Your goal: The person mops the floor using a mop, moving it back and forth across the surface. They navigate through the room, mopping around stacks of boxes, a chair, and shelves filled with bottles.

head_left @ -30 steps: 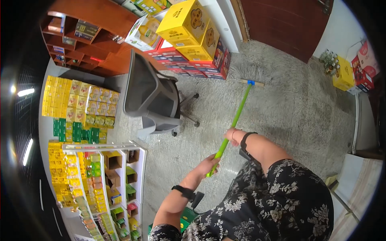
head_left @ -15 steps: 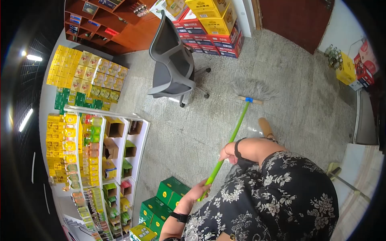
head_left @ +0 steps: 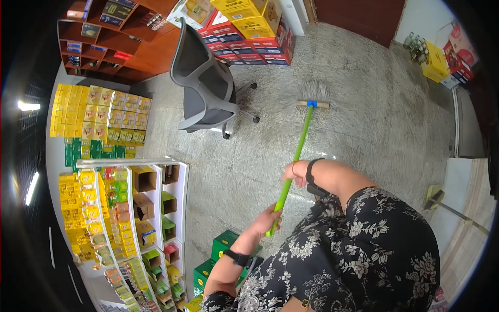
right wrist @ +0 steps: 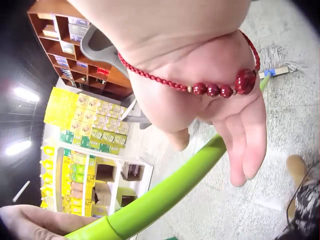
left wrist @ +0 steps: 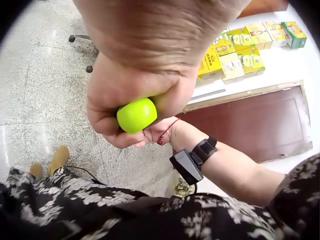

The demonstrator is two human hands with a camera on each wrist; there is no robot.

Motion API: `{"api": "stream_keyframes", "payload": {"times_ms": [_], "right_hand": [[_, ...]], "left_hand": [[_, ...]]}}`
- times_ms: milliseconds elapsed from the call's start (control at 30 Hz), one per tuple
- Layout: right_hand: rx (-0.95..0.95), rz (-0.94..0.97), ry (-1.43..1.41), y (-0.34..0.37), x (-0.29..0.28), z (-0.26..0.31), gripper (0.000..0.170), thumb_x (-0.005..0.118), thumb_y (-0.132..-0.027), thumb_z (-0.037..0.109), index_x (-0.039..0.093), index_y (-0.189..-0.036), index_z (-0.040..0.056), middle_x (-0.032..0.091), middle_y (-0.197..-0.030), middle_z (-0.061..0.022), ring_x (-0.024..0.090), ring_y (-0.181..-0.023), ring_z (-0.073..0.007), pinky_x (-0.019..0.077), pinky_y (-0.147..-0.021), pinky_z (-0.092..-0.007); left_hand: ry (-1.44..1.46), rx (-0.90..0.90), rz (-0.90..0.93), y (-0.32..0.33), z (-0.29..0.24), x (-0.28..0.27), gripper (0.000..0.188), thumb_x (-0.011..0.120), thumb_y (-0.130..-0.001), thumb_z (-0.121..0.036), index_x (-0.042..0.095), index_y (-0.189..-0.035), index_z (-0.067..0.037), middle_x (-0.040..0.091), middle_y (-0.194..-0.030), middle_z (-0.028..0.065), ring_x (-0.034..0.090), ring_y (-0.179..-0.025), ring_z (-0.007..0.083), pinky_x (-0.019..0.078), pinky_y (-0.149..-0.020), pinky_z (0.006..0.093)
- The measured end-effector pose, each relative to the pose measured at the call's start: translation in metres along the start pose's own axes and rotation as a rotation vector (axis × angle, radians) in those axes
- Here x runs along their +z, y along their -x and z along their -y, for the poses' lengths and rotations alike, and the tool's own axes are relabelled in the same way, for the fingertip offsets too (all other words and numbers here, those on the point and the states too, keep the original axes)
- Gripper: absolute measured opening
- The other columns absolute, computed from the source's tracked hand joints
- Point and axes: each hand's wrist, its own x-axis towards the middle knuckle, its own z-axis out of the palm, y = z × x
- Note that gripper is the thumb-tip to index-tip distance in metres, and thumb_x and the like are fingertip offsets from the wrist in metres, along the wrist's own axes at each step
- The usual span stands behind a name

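Observation:
A string mop with a bright green handle [head_left: 299, 145], a blue joint and a wooden bar lies across the head view. Its grey strands [head_left: 314, 88] fan out on the floor beyond the bar. My left hand [head_left: 266, 219] grips the handle near its top end; the left wrist view shows the round green end [left wrist: 137, 115] poking out of the curled fingers. Farther down the handle is my right hand [head_left: 297, 171], the handle passing between thumb and fingers [right wrist: 252, 142]. In the right wrist view two of those fingers hang fairly straight beside it.
A grey office chair [head_left: 205, 93] stands left of the mop, with stacked drink cartons [head_left: 249, 47] behind it. Stocked white shelves [head_left: 179, 203] line the left, green boxes [head_left: 204, 273] below. A brown door [head_left: 358, 18] is at the back; bottles and cartons [head_left: 435, 62] sit right.
The mop head first came back toward the body, away from the red cartons, then slid out a little. Both hands stayed on the handle. The foot seen half a second ago is hidden in the head view.

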Motion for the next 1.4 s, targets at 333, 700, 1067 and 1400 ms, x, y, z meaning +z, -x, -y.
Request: {"api": "stream_keyframes", "payload": {"times_ms": [333, 700, 1067, 1400], "right_hand": [[-0.104, -0.43, 0.0, 0.036, -0.198, 0.015, 0.045, 0.037, -0.086, 0.03, 0.052, -0.102, -0.0088, 0.061, -0.074, -0.0249, 0.062, -0.059, -0.0305, 0.0514, -0.049, -0.0397], [0.062, -0.642, -0.092, -0.03, -0.269, 0.011, 0.029, 0.051, -0.078, 0.02, 0.059, -0.102, 0.0067, 0.061, -0.101, -0.0115, 0.059, -0.09, -0.0261, 0.0468, -0.077, -0.0384], [-0.038, -0.404, -0.267, -0.055, -0.188, 0.039, 0.071, 0.051, -0.081, 0.037, 0.01, -0.125, -0.0001, 0.059, -0.077, -0.0163, 0.057, -0.062, -0.0253, 0.0471, -0.053, -0.0375], [-0.082, -0.125, -0.169, -0.072, 0.067, 0.086, 0.064, 0.048, -0.083, 0.047, 0.043, -0.117, -0.0063, 0.061, -0.07, -0.015, 0.059, -0.056, -0.0256, 0.0494, -0.05, -0.0342]], "left_hand": [[-0.146, 0.079, 0.013, -0.133, -0.186, 0.016, 0.027, 0.046, -0.088, -0.023, 0.042, -0.109, -0.005, 0.047, -0.072, 0.0043, 0.045, -0.047, 0.0123, 0.0384, -0.04, 0.0239], [-0.195, 0.043, 0.036, -0.18, -0.272, 0.032, 0.031, 0.044, -0.088, -0.022, 0.04, -0.114, -0.006, 0.047, -0.074, 0.0057, 0.045, -0.049, 0.0129, 0.0383, -0.04, 0.0254], [-0.249, 0.019, 0.003, -0.141, -0.195, -0.015, 0.035, 0.043, -0.088, -0.025, 0.038, -0.119, -0.008, 0.045, -0.074, 0.0045, 0.043, -0.05, 0.0118, 0.038, -0.042, 0.0234], [-0.288, -0.055, 0.0, 0.012, 0.033, -0.153, 0.037, 0.046, -0.089, -0.022, 0.038, -0.121, -0.006, 0.044, -0.072, 0.0025, 0.041, -0.051, 0.0092, 0.0356, -0.041, 0.021]]}}
